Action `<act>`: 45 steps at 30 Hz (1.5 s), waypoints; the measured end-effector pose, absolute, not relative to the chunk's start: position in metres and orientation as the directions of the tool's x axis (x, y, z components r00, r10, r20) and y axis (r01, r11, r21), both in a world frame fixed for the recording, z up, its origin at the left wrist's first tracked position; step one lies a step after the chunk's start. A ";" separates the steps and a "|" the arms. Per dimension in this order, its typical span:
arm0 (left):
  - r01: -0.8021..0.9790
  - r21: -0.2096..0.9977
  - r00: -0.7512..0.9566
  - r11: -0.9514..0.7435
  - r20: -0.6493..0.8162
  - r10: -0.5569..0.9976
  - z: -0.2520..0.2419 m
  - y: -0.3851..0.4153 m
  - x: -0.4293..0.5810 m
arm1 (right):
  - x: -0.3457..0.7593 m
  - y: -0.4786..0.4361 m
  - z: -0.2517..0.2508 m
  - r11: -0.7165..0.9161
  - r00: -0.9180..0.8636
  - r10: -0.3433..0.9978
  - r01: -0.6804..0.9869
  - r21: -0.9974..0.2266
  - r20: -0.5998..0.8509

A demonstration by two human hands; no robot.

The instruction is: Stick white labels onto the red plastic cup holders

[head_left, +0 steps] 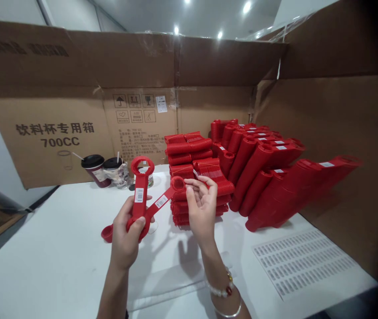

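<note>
My left hand (127, 230) is closed around two red plastic ring-ended tools. The larger tool (140, 188) stands upright, and the smaller tool (162, 200) slants up to the right. Each has a white barcode label on its handle. My right hand (202, 206) is at the smaller tool's ring end, thumb and index finger drawn close together. Whatever may be between those fingertips is too small to make out. Behind that hand stands a pile of red ribbed bundles (189, 148). A red cup-shaped end (107, 233) shows left of my left hand.
Stacked red tools (283, 195) lean in rows at right, some with white labels. A sheet of barcode stickers (303, 261) lies on the white table (59, 257). Two lidded drink cups (94, 168) stand back left. Cardboard walls (139, 62) enclose the back and right.
</note>
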State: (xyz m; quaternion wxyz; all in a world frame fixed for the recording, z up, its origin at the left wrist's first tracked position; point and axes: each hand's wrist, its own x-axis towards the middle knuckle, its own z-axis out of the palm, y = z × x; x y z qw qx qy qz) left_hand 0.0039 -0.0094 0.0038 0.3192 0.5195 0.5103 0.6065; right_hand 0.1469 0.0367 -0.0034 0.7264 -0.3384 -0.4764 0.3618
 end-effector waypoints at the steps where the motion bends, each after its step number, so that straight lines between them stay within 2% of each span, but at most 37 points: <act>1: 0.170 0.946 -0.247 -0.277 0.313 0.917 0.004 -0.009 0.004 | 0.148 0.035 -0.002 0.520 0.280 0.845 -0.228 -0.823 0.456; 4: 0.233 0.926 -0.187 -0.298 0.343 0.921 0.001 -0.007 0.003 | 0.150 0.028 0.002 0.545 0.308 0.825 -0.214 -0.811 0.473; 7: 0.285 0.897 -0.031 -0.338 0.361 0.932 -0.003 -0.006 0.001 | 0.152 0.022 0.004 0.538 0.282 0.829 -0.171 -0.825 0.482; 10: 0.252 0.887 0.102 -0.388 0.374 0.922 -0.009 -0.007 0.004 | 0.154 0.019 0.005 0.569 0.294 0.809 -0.170 -0.805 0.509; 14: 0.165 0.902 0.043 -0.399 0.397 0.917 -0.014 -0.009 0.010 | 0.165 0.022 0.007 0.652 0.483 0.686 -0.074 -0.755 0.545; 18: 0.129 0.906 0.022 -0.403 0.404 0.914 -0.015 -0.009 0.011 | 0.178 0.019 0.012 0.568 0.410 0.780 -0.150 -0.809 0.472; 24: 0.232 0.874 0.060 -0.428 0.426 0.903 -0.013 -0.009 0.008 | 0.180 0.010 0.015 0.610 0.399 0.762 -0.177 -0.772 0.510; 28: 0.313 0.807 0.197 -0.500 0.460 0.866 -0.009 -0.009 0.008 | 0.178 0.008 0.014 0.593 0.350 0.778 -0.135 -0.793 0.522; 31: 0.361 0.774 0.304 -0.521 0.430 0.850 -0.007 -0.008 0.010 | 0.178 0.006 0.016 0.617 0.278 0.778 -0.165 -0.770 0.564; 34: 0.301 0.842 0.259 -0.448 0.380 0.888 -0.008 -0.007 0.012 | 0.182 0.007 0.016 0.656 0.241 0.753 -0.208 -0.726 0.612; 36: 0.228 0.904 0.169 -0.362 0.330 0.929 -0.008 -0.007 0.014 | 0.186 0.010 0.015 0.640 0.235 0.764 -0.166 -0.750 0.601; 41: 0.068 0.990 -0.001 -0.125 0.125 0.992 0.000 -0.006 0.019 | 0.188 0.020 0.008 0.432 -0.006 0.901 0.062 -0.900 0.433; 45: 0.010 0.996 -0.023 -0.092 0.092 0.995 0.004 -0.005 0.022 | 0.182 0.025 0.006 0.348 -0.043 0.938 0.086 -0.934 0.345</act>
